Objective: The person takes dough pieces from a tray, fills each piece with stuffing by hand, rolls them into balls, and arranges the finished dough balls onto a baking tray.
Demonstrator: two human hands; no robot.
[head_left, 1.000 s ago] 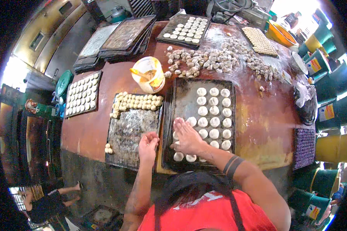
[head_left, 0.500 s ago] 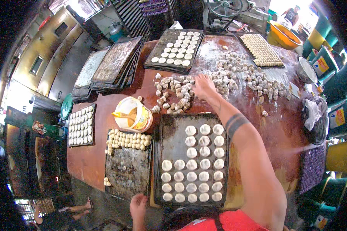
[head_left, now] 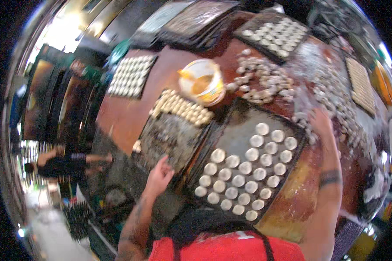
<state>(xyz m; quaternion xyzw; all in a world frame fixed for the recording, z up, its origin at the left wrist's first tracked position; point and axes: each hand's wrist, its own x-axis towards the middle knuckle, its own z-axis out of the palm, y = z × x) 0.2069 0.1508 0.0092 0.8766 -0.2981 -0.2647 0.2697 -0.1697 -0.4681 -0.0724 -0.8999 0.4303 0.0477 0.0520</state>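
My left hand (head_left: pixel 161 175) is at the near edge of a dark worn tray (head_left: pixel 172 137), its index finger stretched out and nothing visible in it. Small pale dough balls (head_left: pixel 183 108) lie in rows along that tray's far end. My right hand (head_left: pixel 320 121) reaches over the table among floured lumps (head_left: pixel 335 93); motion blur smears its fingers. Between my arms lies a larger dark tray (head_left: pixel 231 130) with flattened round dough pieces (head_left: pixel 238 181) in rows, its far left part bare metal. Another cluster of floured lumps (head_left: pixel 265 80) lies beyond that tray.
A white tub (head_left: pixel 200 71) with brown filling and an orange-handled tool stands beyond the trays. Filled trays lie at left (head_left: pixel 132 76) and far right (head_left: pixel 272 35). Stacked trays (head_left: pixel 196 19) sit at the back. A person (head_left: pixel 61 165) is at the left, away from the table.
The view has turned, shifting the table's contents. My left hand has come up to the near tray with its index finger out. My right hand has moved rightward across the lumps.
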